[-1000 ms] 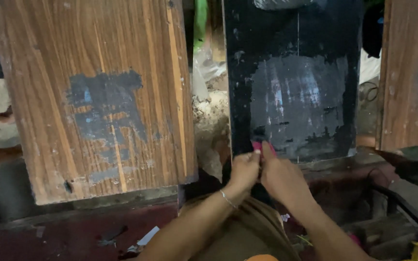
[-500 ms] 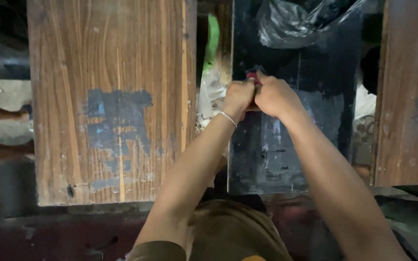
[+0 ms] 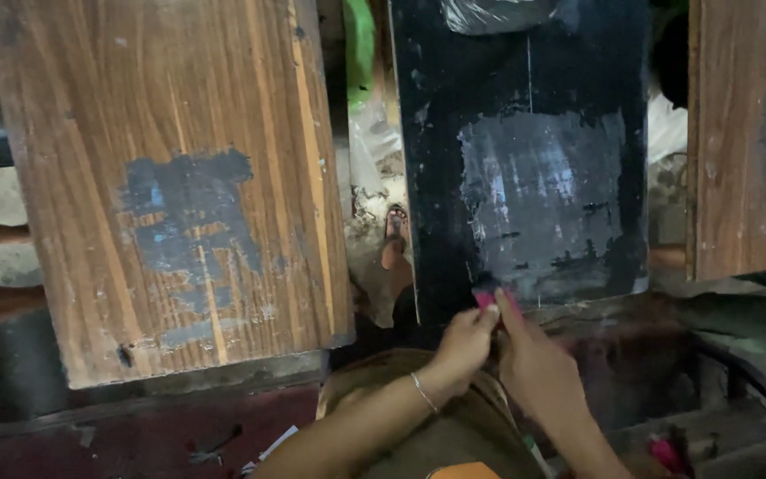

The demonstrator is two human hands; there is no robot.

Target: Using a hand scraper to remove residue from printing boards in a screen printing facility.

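Where the fingertips of both hands meet, a small pink object (image 3: 487,299) is pinched between them, pressed against the lower edge of a black-painted board (image 3: 525,160). The left hand (image 3: 463,341) closes on it from the left, fingers curled, a thin bangle (image 3: 425,391) round the wrist. The right hand (image 3: 538,368) holds it from the right with the forefinger stretched up along its side. What the pink object is cannot be told; only its upper end shows above the fingers.

Just above the hands, the black board carries a large, roughly square patch of dull grey where the paint looks scraped or rubbed, with pale streaks through it. Its bottom edge rests on a dark reddish ledge (image 3: 631,310).

Left of it, across a narrow gap, stands a brown wooden board (image 3: 223,98) with strong grain and a smaller grey-blue smeared patch in its middle. In the gap lie rubble and a bit of green plastic (image 3: 361,44), and a sandalled foot (image 3: 394,239) shows lower down. Another wooden board (image 3: 746,133) stands at the right edge. A crumpled dark plastic bag (image 3: 498,13) hangs over the top of the black board. Below, the person's lap in olive-brown cloth (image 3: 454,435) fills the foreground.
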